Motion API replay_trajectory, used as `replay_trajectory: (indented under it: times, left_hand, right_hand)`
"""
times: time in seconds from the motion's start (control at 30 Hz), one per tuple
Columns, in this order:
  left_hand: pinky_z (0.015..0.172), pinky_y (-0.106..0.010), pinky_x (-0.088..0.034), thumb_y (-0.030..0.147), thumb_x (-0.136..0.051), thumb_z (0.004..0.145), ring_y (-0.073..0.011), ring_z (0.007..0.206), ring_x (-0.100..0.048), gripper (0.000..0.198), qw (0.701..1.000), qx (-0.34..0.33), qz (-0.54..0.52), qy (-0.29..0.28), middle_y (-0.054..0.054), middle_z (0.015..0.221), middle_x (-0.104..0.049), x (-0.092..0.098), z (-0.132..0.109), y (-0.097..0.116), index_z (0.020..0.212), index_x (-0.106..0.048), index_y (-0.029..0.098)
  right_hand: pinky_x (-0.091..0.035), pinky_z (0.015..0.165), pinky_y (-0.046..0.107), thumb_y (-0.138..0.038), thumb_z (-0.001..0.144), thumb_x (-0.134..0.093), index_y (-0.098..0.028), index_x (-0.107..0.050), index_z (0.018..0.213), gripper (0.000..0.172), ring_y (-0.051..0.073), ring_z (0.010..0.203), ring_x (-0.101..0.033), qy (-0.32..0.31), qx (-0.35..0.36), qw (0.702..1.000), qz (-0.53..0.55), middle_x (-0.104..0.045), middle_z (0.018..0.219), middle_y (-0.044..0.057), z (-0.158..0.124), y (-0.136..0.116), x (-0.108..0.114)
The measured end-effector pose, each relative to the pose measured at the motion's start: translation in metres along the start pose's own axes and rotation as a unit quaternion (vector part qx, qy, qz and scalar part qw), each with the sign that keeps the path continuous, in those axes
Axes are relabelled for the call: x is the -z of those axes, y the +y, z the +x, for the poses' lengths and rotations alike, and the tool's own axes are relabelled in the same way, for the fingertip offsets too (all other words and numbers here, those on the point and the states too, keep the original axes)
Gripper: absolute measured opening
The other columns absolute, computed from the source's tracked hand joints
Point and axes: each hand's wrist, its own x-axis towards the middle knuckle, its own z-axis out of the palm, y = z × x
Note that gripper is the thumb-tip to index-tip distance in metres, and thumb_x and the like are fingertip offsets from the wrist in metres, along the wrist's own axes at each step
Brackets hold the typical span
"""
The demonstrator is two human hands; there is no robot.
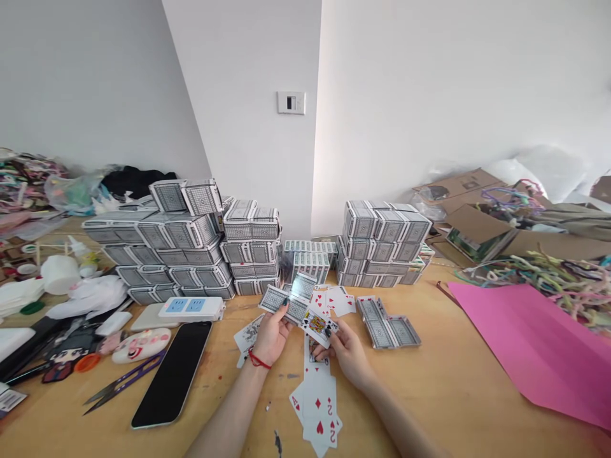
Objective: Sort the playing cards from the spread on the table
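My left hand (271,338), with a red string bracelet at the wrist, is closed on several playing cards (273,299) that show their grey patterned backs. My right hand (352,356) pinches the corner of a king card (317,326), which lies face up against the cards in my left hand. Whether they are joined I cannot tell. Loose face-up cards (317,407), twos and an ace among them, lie below my hands. More face-up cards (341,300) spread behind them, and joker cards (248,337) lie left. A folded card piece (389,326) rests to the right.
Stacked grey card blocks (186,232) stand at the back left, others (384,242) at the back right, with small card boxes (310,261) between. Left are a phone (174,375), thread snips (126,381) and a power strip (191,308). A pink sheet (529,356) and fuzzy coloured stems (544,286) lie right.
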Motion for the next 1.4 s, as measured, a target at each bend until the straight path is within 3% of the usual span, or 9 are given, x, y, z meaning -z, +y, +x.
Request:
replay_trajectory:
  times: [0.2,0.87,1.13,1.4]
  left_hand:
    - [0.070,-0.025,-0.049,0.013,-0.060,0.068,-0.0143,0.075,-0.063,0.027,0.999,0.003,0.036,-0.015,-0.003,0.088,-0.068,0.002,-0.001,-0.003,0.094,-0.059,0.019]
    - [0.077,-0.032,-0.048,0.018,-0.061,0.068,-0.0209,0.087,-0.060,0.027,0.995,0.010,0.069,-0.077,-0.007,0.094,-0.066,-0.005,-0.013,-0.020,0.094,-0.059,0.017]
    - [0.082,-0.035,-0.046,0.026,-0.058,0.072,-0.0224,0.096,-0.057,0.030,0.996,-0.027,0.045,-0.067,-0.009,0.102,-0.063,-0.004,-0.008,-0.005,0.100,-0.058,0.016]
    - [0.079,-0.037,-0.046,0.025,-0.060,0.070,-0.0242,0.094,-0.057,0.023,0.994,-0.044,0.065,-0.070,-0.008,0.096,-0.065,0.000,-0.007,-0.015,0.090,-0.062,0.017]
  right_hand:
    - [-0.045,0.043,0.028,-0.052,0.073,-0.045,-0.019,-0.040,0.096,0.040,0.018,0.046,-0.060,-0.008,-0.016,1.000,-0.025,-0.058,0.048,-0.005,0.003,0.005,0.004]
    - [-0.046,0.046,0.028,-0.049,0.074,-0.047,-0.019,-0.039,0.100,0.041,0.016,0.045,-0.059,-0.007,0.001,1.000,-0.008,-0.059,0.053,-0.003,0.003,0.002,0.001]
    - [-0.042,0.038,0.023,-0.043,0.074,-0.051,-0.020,-0.041,0.092,0.030,0.013,0.041,-0.055,-0.022,0.005,1.000,0.021,-0.059,0.056,-0.002,0.007,0.008,0.009]
    - [-0.040,0.035,0.021,-0.040,0.074,-0.052,-0.019,-0.041,0.089,0.028,0.012,0.041,-0.053,-0.010,0.002,0.999,0.032,-0.059,0.059,-0.002,0.009,0.010,0.011]
